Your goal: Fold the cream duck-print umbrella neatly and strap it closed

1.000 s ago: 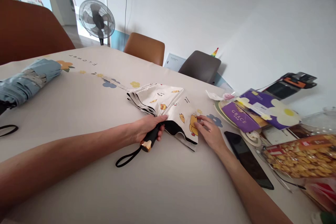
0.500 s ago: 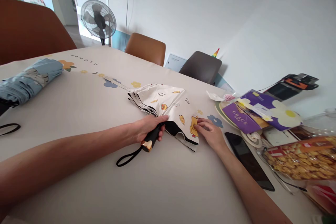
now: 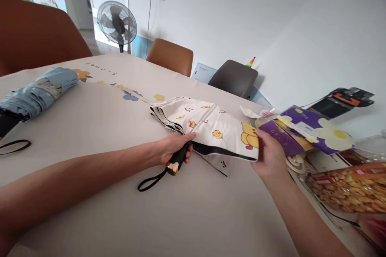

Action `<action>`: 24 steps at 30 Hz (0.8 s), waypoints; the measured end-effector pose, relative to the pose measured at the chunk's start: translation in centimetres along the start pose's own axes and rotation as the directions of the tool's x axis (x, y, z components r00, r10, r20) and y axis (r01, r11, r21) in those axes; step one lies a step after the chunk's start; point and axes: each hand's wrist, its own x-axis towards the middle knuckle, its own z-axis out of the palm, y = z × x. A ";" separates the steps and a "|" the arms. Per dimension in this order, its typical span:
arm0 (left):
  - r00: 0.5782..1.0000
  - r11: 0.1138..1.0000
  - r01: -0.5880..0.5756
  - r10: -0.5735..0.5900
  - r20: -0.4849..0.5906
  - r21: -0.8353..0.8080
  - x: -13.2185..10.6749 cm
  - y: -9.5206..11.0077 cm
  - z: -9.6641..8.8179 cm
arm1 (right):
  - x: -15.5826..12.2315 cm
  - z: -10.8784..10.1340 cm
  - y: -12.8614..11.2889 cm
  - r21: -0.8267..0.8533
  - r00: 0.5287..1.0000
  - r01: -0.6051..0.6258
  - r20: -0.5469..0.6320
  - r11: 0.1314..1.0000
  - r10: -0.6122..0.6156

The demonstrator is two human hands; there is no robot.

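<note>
Umbrella canopy [image 3: 227,122] white, black-edged, cartoon-patterned in yellow; handle [image 3: 181,156] black, gold-ended; other umbrella [image 3: 34,96] light blue.

To my left, a folded blue umbrella [image 3: 45,92] lay on the bench [image 3: 126,217]. Beyond it I saw a standing fan [image 3: 117,24], a tan chair [image 3: 170,57] and a dark grey chair [image 3: 232,78]. To my right, a purple box [image 3: 316,131] with a large pale flower sat near a bag [image 3: 343,190] of what may have been nuts, though blur there left me unsure.
</note>
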 end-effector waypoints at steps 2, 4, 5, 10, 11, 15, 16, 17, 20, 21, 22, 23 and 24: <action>1.000 1.000 0.005 -0.005 0.004 0.002 0.0 0.1 0.0 | -0.1 1.5 -1.2 0.061 1.000 0.010 0.000 0.998 -0.010; 1.000 1.000 0.012 -0.012 0.012 0.005 -0.1 0.3 0.0 | 0.0 3.3 -2.2 0.111 0.992 0.123 0.016 0.986 -0.126; 1.000 1.000 0.018 -0.018 0.019 0.005 -0.1 0.3 0.0 | 0.0 4.3 -2.6 0.104 0.989 0.139 0.030 0.985 -0.143; 0.998 0.999 0.031 -0.031 0.049 0.010 -0.3 0.5 0.1 | 0.1 9.1 -3.8 0.108 0.898 0.434 0.032 0.895 -0.439; 0.998 0.999 0.032 -0.033 0.053 0.009 -0.3 0.5 0.1 | 0.2 9.9 -3.9 0.106 0.880 0.468 0.036 0.877 -0.474; 0.993 0.998 0.069 -0.068 0.101 -0.006 -0.2 0.6 0.0 | 1.5 11.5 -3.6 0.054 0.859 0.498 0.104 0.866 -0.501; 0.991 0.997 0.071 -0.070 0.112 -0.006 -0.2 0.6 0.0 | 2.0 11.7 -3.3 0.035 0.856 0.502 0.125 0.864 -0.502; 0.991 0.998 0.068 -0.067 0.118 -0.002 -0.2 0.7 0.0 | 2.5 12.0 -2.9 0.021 0.848 0.512 0.143 0.859 -0.510; 0.991 0.997 0.065 -0.068 0.119 0.032 -0.3 0.6 0.1 | 4.1 12.9 -1.5 -0.021 0.820 0.551 0.198 0.834 -0.537; 0.991 0.997 0.064 -0.069 0.113 0.047 -0.3 0.6 0.1 | 4.4 13.4 -1.0 -0.037 0.815 0.558 0.212 0.829 -0.539; 0.993 0.996 0.060 -0.066 0.099 0.063 -0.3 0.5 0.2 | 4.6 13.9 -0.5 -0.041 0.813 0.562 0.212 0.826 -0.542; 0.995 0.995 0.055 -0.062 0.083 0.084 -0.3 0.3 0.2 | 4.7 14.4 -0.1 -0.034 0.816 0.559 0.201 0.829 -0.542; 0.996 0.994 0.047 -0.054 0.067 0.103 -0.3 0.2 0.2 | 4.7 14.9 0.3 -0.016 0.822 0.550 0.188 0.835 -0.538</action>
